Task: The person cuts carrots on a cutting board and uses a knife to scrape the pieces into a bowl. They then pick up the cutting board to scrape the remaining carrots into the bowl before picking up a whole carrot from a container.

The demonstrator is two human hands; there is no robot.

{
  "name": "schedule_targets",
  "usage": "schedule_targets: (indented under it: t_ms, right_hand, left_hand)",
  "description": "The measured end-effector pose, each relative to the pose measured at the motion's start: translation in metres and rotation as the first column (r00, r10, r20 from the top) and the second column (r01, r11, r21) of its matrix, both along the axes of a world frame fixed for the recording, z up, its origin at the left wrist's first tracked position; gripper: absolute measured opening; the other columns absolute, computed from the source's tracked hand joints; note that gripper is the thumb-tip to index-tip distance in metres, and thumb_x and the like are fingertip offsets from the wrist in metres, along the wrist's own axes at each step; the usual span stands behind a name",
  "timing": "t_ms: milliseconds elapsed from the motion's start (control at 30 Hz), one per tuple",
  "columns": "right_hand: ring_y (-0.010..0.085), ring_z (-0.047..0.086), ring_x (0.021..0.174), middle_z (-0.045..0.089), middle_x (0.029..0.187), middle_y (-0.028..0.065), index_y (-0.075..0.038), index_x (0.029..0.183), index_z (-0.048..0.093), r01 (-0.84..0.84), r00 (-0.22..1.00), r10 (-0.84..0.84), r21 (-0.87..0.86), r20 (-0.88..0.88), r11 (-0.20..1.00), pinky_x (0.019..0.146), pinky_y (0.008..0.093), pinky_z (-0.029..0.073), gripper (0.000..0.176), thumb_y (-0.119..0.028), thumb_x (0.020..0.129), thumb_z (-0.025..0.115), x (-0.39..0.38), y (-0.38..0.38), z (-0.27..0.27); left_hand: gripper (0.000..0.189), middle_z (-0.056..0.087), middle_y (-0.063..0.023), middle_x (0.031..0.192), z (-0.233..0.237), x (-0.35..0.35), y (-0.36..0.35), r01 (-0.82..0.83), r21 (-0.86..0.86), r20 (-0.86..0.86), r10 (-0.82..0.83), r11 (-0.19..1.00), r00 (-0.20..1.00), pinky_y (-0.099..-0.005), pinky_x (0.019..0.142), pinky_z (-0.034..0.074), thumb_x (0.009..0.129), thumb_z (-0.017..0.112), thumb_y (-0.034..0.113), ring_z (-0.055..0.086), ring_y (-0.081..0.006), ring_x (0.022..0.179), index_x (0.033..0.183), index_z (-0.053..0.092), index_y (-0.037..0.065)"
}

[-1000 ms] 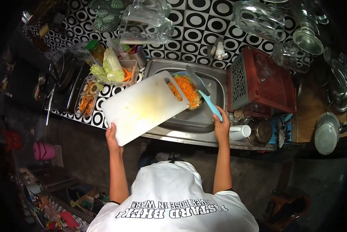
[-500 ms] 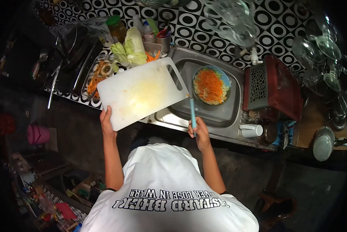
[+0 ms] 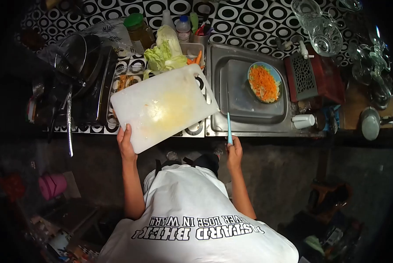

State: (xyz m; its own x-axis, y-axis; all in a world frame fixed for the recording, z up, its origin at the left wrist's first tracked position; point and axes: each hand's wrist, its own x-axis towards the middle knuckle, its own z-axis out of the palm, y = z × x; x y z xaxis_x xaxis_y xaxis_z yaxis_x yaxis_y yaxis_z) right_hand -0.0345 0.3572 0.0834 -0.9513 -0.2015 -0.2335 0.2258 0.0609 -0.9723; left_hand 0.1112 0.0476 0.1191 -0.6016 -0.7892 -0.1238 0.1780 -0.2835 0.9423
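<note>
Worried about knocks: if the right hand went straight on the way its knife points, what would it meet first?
The knife heads into the sink, left of the plate; probably its floor first, though height is unclear.

Black-and-white circle tiles (image 3: 249, 17) cover the counter and the wall behind it. A steel sink (image 3: 257, 128) is set into the counter's right half. Below the counter's front edge the concrete floor (image 3: 284, 184) lies dark, and the light falls mostly on the countertop. A pink plastic container (image 3: 52, 185) stands on the floor at the left.
</note>
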Motion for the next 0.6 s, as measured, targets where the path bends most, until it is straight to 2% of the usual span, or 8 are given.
schedule_targets:
  t_ms: [33,133,200,267,333,467,500,600]
  right_hand:
    - [0.0028,0.035,0.058,0.043,0.070,-0.0060,-0.005,0.108,0.058,0.013,1.000,-0.013,0.002,0.000,1.000,0.051,0.0205,0.028,0.023,-0.005,0.091,0.043,0.009,-0.006,0.006]
    - [0.0044,0.038,0.060,0.046,0.073,-0.0044,-0.003,0.112,0.057,-0.213,0.960,0.231,0.121,-0.158,0.970,0.056,0.0211,0.035,0.026,-0.003,0.088,0.047,0.035,-0.029,0.017]
    - [0.0205,0.054,0.064,0.056,0.073,0.0112,0.000,0.116,0.056,-0.325,0.906,0.381,0.271,-0.187,0.906,0.061,0.0339,0.044,0.030,-0.006,0.087,0.052,0.054,-0.047,0.035]
    - [0.0310,0.060,0.069,0.060,0.077,0.0178,-0.001,0.115,0.056,-0.389,0.819,0.470,0.283,-0.329,0.876,0.065,0.0392,0.047,0.030,-0.007,0.086,0.053,0.069,-0.065,0.041]
    - [0.0376,0.062,0.074,0.062,0.081,0.0202,-0.002,0.115,0.056,-0.479,0.791,0.566,0.341,-0.230,0.809,0.069,0.0412,0.048,0.029,-0.008,0.087,0.054,0.078,-0.073,0.041]
    - [0.0286,0.059,0.067,0.059,0.077,0.0179,-0.003,0.114,0.056,-0.264,0.941,0.323,0.382,-0.098,0.886,0.063,0.0383,0.046,0.026,-0.010,0.089,0.053,0.079,-0.058,0.007]
    - [0.0217,0.053,0.064,0.056,0.073,0.0142,-0.003,0.113,0.057,-0.086,0.962,0.180,0.400,-0.206,0.913,0.060,0.0375,0.043,0.024,-0.010,0.091,0.052,0.077,-0.049,-0.021]
    - [0.0145,0.048,0.064,0.054,0.073,0.0065,-0.001,0.109,0.059,0.154,0.984,-0.107,0.383,-0.143,0.911,0.060,0.0323,0.043,0.021,-0.008,0.094,0.047,0.058,-0.014,-0.057]
  left_hand:
    - [0.043,0.064,-0.0113,0.116,-0.003,0.000,-0.006,0.040,0.001,-0.002,-0.040,0.999,0.999,-0.0288,0.087,0.049,0.100,0.052,0.028,0.063,-0.0169,0.100,0.128,0.054,-0.004]
    - [0.038,0.064,-0.0076,0.114,-0.009,-0.005,-0.012,0.133,-0.018,-0.020,-0.133,0.991,0.991,-0.0273,0.088,0.047,0.100,0.053,0.025,0.060,-0.0134,0.100,0.126,0.056,-0.003]
    - [0.037,0.063,-0.0075,0.115,-0.004,-0.011,-0.005,0.174,-0.059,0.002,-0.174,0.983,0.985,-0.0271,0.090,0.045,0.100,0.053,0.025,0.059,-0.0126,0.101,0.125,0.056,-0.003]
    - [0.035,0.064,-0.0065,0.114,0.001,-0.014,0.003,0.210,-0.085,0.029,-0.208,0.974,0.978,-0.0262,0.091,0.044,0.102,0.052,0.025,0.056,-0.0109,0.102,0.122,0.057,-0.003]
    - [0.034,0.064,-0.0063,0.113,-0.004,-0.013,0.007,0.233,-0.072,0.021,-0.232,0.970,0.972,-0.0258,0.090,0.044,0.102,0.051,0.025,0.056,-0.0104,0.101,0.120,0.057,-0.003]
    - [0.034,0.064,-0.0064,0.112,-0.001,-0.006,0.002,0.272,-0.107,0.014,-0.272,0.956,0.962,-0.0256,0.089,0.044,0.102,0.052,0.025,0.056,-0.0098,0.100,0.120,0.057,-0.003]
    - [0.034,0.064,-0.0066,0.112,0.000,-0.004,-0.003,0.290,-0.115,0.026,-0.288,0.950,0.957,-0.0257,0.089,0.043,0.102,0.051,0.025,0.056,-0.0099,0.100,0.120,0.057,-0.003]
    - [0.035,0.064,-0.0069,0.113,0.001,0.002,-0.016,0.297,-0.108,0.030,-0.295,0.949,0.955,-0.0259,0.090,0.043,0.103,0.050,0.026,0.056,-0.0104,0.101,0.120,0.057,-0.004]
